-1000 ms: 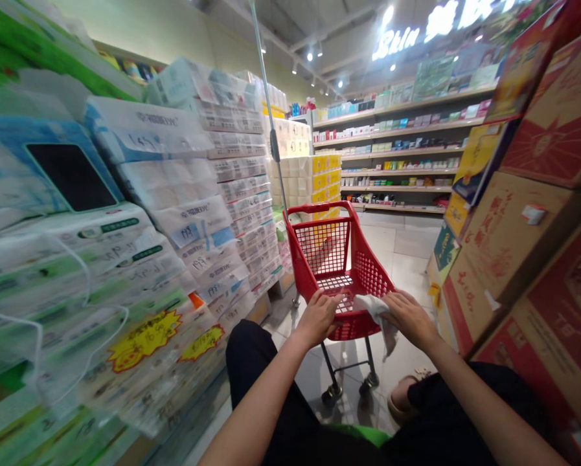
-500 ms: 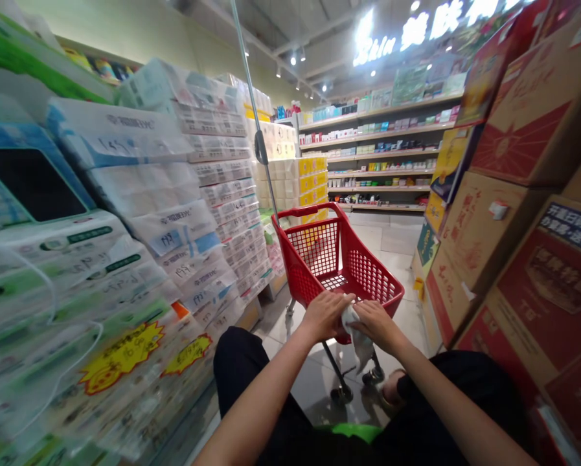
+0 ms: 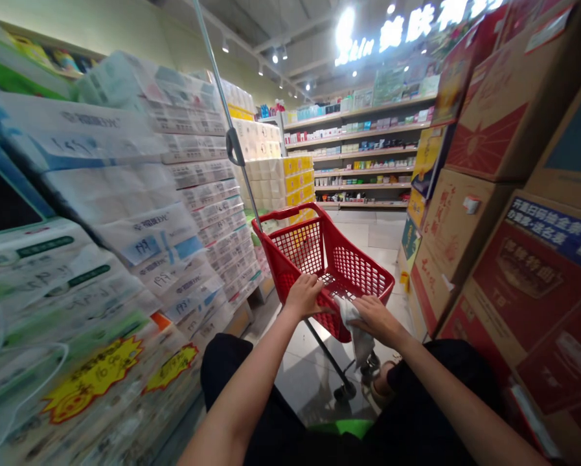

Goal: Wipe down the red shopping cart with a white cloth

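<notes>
A red plastic shopping cart (image 3: pixel 363 262) with a grid basket stands right in front of my knees. My left hand (image 3: pixel 306 298) is closed over the left part of the basket's near rim. On the same rim, further right, my right hand (image 3: pixel 375 317) presses a white-grey cloth (image 3: pixel 363 346) against the edge. Part of the cloth lies over the rim and the rest hangs down outside the basket. My right fingertips are bent around it. A metal pole (image 3: pixel 217 77) with a black clip rises from the cart's far left corner.
Stacked tissue packs (image 3: pixel 173 246) line the left side, with yellow price signs (image 3: pixel 93 378). Cardboard cartons (image 3: pixel 465 226) pile up close on the right. Shelves (image 3: pixel 363 155) with small boxed goods run across the back. A bit of green (image 3: pixel 341 427) shows between my legs.
My left hand has moved left along the rim, away from the cloth. My right hand stays on the cloth, which now hangs more spread out. The view has shifted slightly right.
</notes>
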A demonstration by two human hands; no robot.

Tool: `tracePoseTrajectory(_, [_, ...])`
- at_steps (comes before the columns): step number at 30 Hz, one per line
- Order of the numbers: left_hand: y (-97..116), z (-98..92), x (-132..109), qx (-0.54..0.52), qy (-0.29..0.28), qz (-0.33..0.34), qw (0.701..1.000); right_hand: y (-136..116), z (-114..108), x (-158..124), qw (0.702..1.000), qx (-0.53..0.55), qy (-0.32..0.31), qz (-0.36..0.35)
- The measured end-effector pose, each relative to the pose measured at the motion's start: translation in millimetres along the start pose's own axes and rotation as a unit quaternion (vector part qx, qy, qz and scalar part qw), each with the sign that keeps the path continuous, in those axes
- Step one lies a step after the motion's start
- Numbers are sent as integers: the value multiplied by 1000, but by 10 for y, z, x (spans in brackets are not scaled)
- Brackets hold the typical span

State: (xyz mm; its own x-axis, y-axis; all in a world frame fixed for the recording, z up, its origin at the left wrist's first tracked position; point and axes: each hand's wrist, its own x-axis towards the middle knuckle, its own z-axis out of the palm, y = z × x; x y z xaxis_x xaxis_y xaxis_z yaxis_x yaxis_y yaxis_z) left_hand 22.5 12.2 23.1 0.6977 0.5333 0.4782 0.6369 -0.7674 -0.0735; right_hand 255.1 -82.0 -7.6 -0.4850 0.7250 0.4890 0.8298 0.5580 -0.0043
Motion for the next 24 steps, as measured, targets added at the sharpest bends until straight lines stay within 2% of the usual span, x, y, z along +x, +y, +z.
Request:
tracePoseTrajectory(3, [66, 7, 11, 4, -1, -19, 1000, -134, 84, 102, 997, -56, 26, 36])
tracePoseTrajectory(7, [234, 68, 55, 10, 15, -51, 999, -281, 177, 270, 982, -117, 60, 134])
tracePoseTrajectory(10, [352, 106, 76, 15, 24, -80, 996, -257, 187, 308, 977, -121, 62, 163])
tracePoseTrajectory(13, [375, 82, 55, 13, 16, -74, 997, -140, 176, 259, 980, -105, 70, 151])
tracePoseTrajectory(16, [288, 3, 1, 2, -16, -21, 1000, 6, 173, 193, 984, -89, 78, 137])
tracePoseTrajectory(19, [114, -100, -51, -1, -38, 27, 999, 160, 179, 160, 989, -54, 72, 115])
tracePoseTrajectory(24, [-314, -318, -128, 42, -34, 22, 998, 424, 155, 149, 995, 3, 47, 86])
